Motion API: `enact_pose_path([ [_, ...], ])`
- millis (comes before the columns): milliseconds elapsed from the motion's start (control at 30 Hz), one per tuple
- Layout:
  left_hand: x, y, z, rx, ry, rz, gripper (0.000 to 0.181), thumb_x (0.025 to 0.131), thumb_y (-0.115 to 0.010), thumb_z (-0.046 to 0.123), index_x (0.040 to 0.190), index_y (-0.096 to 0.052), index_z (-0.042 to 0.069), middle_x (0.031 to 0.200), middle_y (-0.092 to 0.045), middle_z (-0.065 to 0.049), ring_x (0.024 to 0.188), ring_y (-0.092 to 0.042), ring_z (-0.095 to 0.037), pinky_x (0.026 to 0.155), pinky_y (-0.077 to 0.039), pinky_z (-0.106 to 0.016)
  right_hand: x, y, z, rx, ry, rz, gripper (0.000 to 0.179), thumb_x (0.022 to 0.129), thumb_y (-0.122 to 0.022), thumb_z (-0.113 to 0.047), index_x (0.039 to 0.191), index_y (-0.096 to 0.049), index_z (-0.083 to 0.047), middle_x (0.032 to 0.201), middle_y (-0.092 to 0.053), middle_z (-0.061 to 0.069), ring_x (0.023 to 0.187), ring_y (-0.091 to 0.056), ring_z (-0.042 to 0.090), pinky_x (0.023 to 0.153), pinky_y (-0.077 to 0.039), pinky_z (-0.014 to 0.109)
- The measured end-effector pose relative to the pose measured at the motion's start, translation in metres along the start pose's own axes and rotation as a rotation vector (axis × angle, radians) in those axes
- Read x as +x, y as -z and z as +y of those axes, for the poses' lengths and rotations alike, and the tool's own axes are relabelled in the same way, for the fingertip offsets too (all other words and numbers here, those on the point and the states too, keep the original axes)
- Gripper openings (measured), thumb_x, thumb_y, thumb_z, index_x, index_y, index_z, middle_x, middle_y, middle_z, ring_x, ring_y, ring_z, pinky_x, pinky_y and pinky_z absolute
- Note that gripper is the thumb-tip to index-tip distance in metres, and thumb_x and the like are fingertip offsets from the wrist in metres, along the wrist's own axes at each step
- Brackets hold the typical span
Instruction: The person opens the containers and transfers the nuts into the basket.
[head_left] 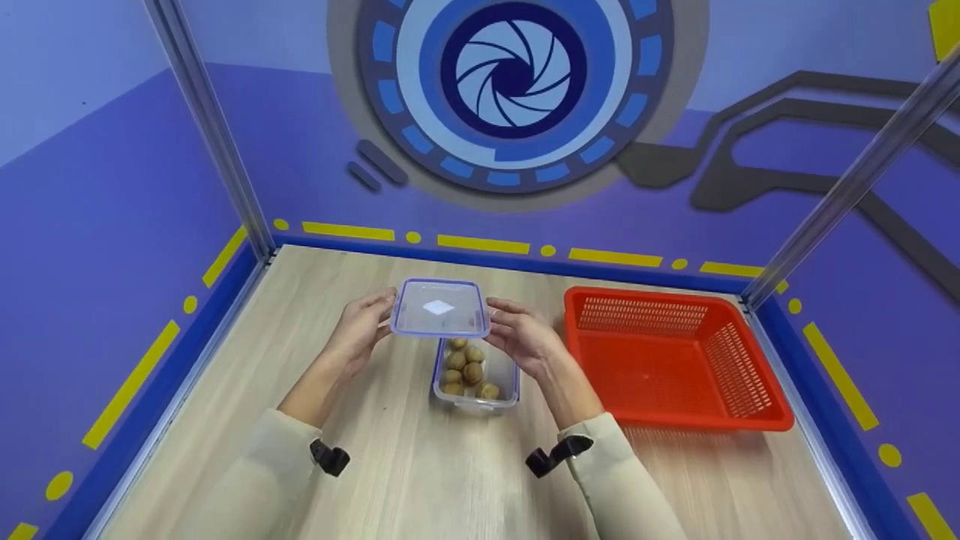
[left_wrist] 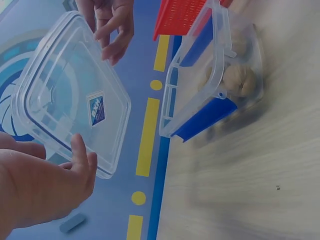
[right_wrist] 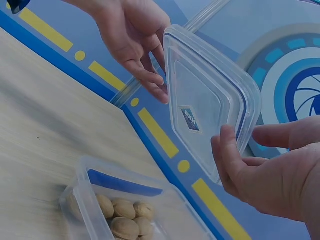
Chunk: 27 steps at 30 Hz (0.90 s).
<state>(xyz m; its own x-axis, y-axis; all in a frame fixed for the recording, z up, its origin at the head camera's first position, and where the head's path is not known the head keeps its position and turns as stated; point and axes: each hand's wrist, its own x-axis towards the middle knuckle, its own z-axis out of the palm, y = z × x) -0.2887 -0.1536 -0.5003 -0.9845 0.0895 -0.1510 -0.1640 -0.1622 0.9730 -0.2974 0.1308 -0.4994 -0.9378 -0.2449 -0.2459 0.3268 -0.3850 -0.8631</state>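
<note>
On our table stood the clear plastic box, round, wrinkled walnuts inside — filling well along, we judged; covering not yet done. Raised clear of it, our left hand and right hand pinched opposite edges of the smooth rectangular lid in their fingers. Rightward sat a red latticed basket; behind, the painted wall.

the lid, held up between left hand and right hand, blocks the way down to the far end of the container; its near end is open from above. a strip of table parts container from red basket; more room lies near, between the sleeves.
</note>
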Motion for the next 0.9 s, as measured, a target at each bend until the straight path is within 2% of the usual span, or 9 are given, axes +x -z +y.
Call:
enact_pose_path([
  [167, 0.001, 0.018, 0.0, -0.008, 0.024, 0.007, 0.046, 0.113, -0.051, 0.011, 0.154, -0.043, -0.008, 0.151, -0.054, -0.024, 0.134, -0.059, -0.029, 0.109, -0.051, -0.036, 0.003, -0.008, 0.01, -0.018, -0.008, 0.008, 0.039, 0.106, -0.054, 0.004, 0.145, -0.052, 0.008, 0.12, -0.072, 0.02, 0.097, -0.073, 0.024, 0.09, -0.062, 0.036],
  [300, 0.003, 0.035, 0.003, 0.005, 0.057, -0.021, 0.045, 0.112, -0.053, 0.012, 0.152, -0.045, -0.008, 0.15, -0.055, -0.025, 0.129, -0.063, -0.026, 0.106, -0.053, -0.032, 0.01, -0.015, 0.023, -0.017, 0.015, 0.015, 0.037, 0.103, -0.056, 0.006, 0.139, -0.055, 0.01, 0.108, -0.074, 0.014, 0.092, -0.072, 0.021, 0.083, -0.062, 0.032],
  [400, 0.007, 0.048, 0.003, 0.008, 0.098, -0.032, 0.047, 0.111, -0.056, 0.013, 0.153, -0.047, -0.007, 0.151, -0.056, -0.022, 0.13, -0.063, -0.025, 0.107, -0.053, -0.034, 0.017, -0.022, 0.035, -0.003, 0.042, 0.024, 0.033, 0.101, -0.057, 0.007, 0.133, -0.056, 0.013, 0.103, -0.073, 0.012, 0.09, -0.071, 0.019, 0.079, -0.061, 0.031],
  [533, 0.014, 0.064, 0.002, 0.065, 0.144, -0.025, 0.046, 0.111, -0.057, 0.012, 0.152, -0.05, -0.005, 0.15, -0.058, -0.019, 0.129, -0.062, -0.025, 0.106, -0.054, -0.034, 0.024, -0.032, 0.052, -0.021, 0.067, 0.067, 0.029, 0.099, -0.059, 0.008, 0.128, -0.06, 0.014, 0.108, -0.071, 0.015, 0.092, -0.069, 0.021, 0.082, -0.06, 0.032],
  [733, 0.02, 0.09, 0.0, 0.178, 0.176, -0.038, 0.048, 0.11, -0.059, 0.015, 0.154, -0.049, -0.003, 0.153, -0.055, -0.019, 0.139, -0.054, -0.032, 0.104, -0.055, -0.035, 0.029, -0.049, 0.079, -0.091, 0.113, 0.132, 0.027, 0.096, -0.064, 0.008, 0.123, -0.064, 0.012, 0.102, -0.07, 0.012, 0.086, -0.067, 0.018, 0.078, -0.059, 0.029],
  [900, 0.021, 0.109, -0.006, 0.238, 0.195, -0.061, 0.054, 0.109, -0.061, 0.017, 0.157, -0.045, -0.003, 0.156, -0.051, -0.021, 0.143, -0.05, -0.035, 0.104, -0.055, -0.037, 0.033, -0.061, 0.098, -0.092, 0.133, 0.16, 0.028, 0.093, -0.064, 0.012, 0.12, -0.065, 0.014, 0.103, -0.068, 0.014, 0.082, -0.067, 0.017, 0.076, -0.061, 0.029],
])
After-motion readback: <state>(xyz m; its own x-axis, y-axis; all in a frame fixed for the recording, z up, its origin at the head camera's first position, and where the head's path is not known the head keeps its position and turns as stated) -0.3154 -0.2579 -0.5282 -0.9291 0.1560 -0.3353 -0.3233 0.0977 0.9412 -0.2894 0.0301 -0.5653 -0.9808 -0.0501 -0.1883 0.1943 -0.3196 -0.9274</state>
